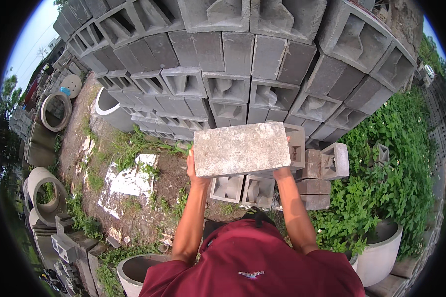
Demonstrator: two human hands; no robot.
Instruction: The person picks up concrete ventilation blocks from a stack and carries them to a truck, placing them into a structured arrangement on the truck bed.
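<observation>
Between my two hands I hold up a pale grey concrete block (242, 150), its broad weathered face turned toward me. My left hand (191, 166) grips its left end, the thumb showing along the edge. At the right end my right hand (284, 171) holds the lower corner; most of its fingers are hidden behind the block. Just beyond and below are more hollow concrete blocks: two open-faced ones (258, 191) on the ground, and a small stack (335, 161) to the right.
A tall curved wall of stacked hollow blocks (198, 52) rises ahead. Leafy green plants (381, 178) grow on the right. Concrete rings (47, 190) stand at left, a concrete pipe (379, 252) at lower right. White broken sheets (131, 180) lie on the dirt.
</observation>
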